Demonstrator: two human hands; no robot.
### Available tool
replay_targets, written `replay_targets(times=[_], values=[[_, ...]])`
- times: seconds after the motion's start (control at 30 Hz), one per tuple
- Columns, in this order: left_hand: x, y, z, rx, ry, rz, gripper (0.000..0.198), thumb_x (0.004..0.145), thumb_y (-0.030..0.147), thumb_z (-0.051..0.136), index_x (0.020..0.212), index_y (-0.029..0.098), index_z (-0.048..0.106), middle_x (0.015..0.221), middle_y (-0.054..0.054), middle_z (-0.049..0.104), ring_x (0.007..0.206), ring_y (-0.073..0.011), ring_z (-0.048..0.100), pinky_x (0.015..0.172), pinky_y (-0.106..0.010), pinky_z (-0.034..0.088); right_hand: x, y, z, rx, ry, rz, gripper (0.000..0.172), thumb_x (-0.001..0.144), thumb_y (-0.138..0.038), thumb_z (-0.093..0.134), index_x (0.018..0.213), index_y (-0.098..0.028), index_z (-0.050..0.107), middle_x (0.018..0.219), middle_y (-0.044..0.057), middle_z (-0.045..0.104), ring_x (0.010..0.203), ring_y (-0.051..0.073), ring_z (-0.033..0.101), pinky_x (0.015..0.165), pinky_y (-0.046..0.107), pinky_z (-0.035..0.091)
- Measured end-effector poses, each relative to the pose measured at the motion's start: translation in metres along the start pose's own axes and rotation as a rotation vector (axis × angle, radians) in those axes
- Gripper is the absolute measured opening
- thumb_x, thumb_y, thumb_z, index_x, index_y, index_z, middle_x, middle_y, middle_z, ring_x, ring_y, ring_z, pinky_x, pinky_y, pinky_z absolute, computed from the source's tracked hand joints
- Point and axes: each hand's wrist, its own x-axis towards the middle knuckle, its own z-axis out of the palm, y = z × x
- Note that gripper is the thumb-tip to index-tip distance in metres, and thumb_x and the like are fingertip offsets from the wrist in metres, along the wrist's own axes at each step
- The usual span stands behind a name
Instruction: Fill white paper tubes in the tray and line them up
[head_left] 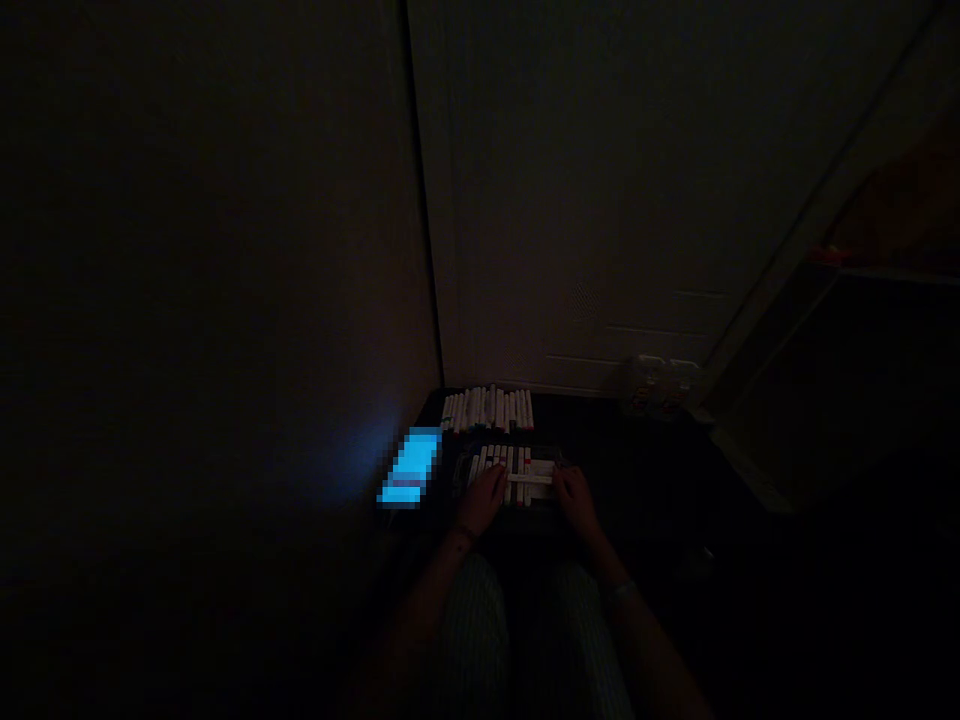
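Observation:
A white marker (529, 479) lies level between my two hands, one end at each. My left hand (489, 487) is closed at its left end, and the fingers of my right hand (573, 490) pinch the right end. Just beneath it, several upright white markers (495, 456) stand side by side in a row, some with dark or red bands. They seem to sit in a clear case (559, 455), though its edges are hard to make out in the dark. To the right of the row, pale markers or a pale surface show behind the held marker.
Behind the case, a second row of white markers (487, 408) lies on the dark table (600, 430). A glowing phone-like screen (411, 468), blurred, is at the left by the wall. Two clear containers (664, 385) stand at the back right. The room is very dark.

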Motion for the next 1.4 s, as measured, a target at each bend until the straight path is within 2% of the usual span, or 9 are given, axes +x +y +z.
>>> replay_targets(times=[0.27,0.47,0.8,1.4], values=[[-0.0001,-0.0016,0.0023,-0.017,0.016,-0.011,0.027,0.088,0.027,0.032,0.105,0.019,0.051,0.107,-0.006,0.056,0.102,-0.0160,0.050,0.091,-0.034,0.040,0.0002,-0.0003,0.0007,-0.015,0.008,0.002,0.040,0.087,-0.043,0.031,0.073,-0.019,0.060,0.074,0.005,0.058,0.076,0.016,0.048,0.073,0.029,0.038],[0.0005,0.0012,0.0007,0.013,0.023,-0.006,0.027,0.088,0.027,0.032,0.102,0.018,0.052,0.102,-0.006,0.057,0.097,-0.0155,0.052,0.088,-0.033,0.041,-0.0006,-0.0006,0.0001,0.001,0.000,-0.002,0.036,0.087,-0.041,0.031,0.079,-0.020,0.059,0.078,0.005,0.058,0.078,0.016,0.048,0.073,0.029,0.037],[0.0008,0.0044,-0.0024,0.007,-0.004,-0.005,0.026,0.088,0.028,0.030,0.101,0.018,0.051,0.100,-0.006,0.057,0.094,-0.0157,0.053,0.085,-0.032,0.042,-0.0009,0.0018,0.0007,-0.019,0.013,-0.007,0.037,0.087,-0.041,0.031,0.075,-0.019,0.058,0.078,0.004,0.059,0.078,0.016,0.048,0.075,0.030,0.037],[0.0010,0.0052,-0.0018,-0.021,0.032,-0.007,0.024,0.086,0.026,0.034,0.102,0.020,0.052,0.102,-0.005,0.057,0.096,-0.0156,0.053,0.086,-0.033,0.042,-0.0002,-0.0010,0.0002,0.036,0.024,0.025,0.035,0.086,-0.043,0.034,0.075,-0.020,0.059,0.076,0.004,0.057,0.076,0.017,0.047,0.072,0.030,0.038]])
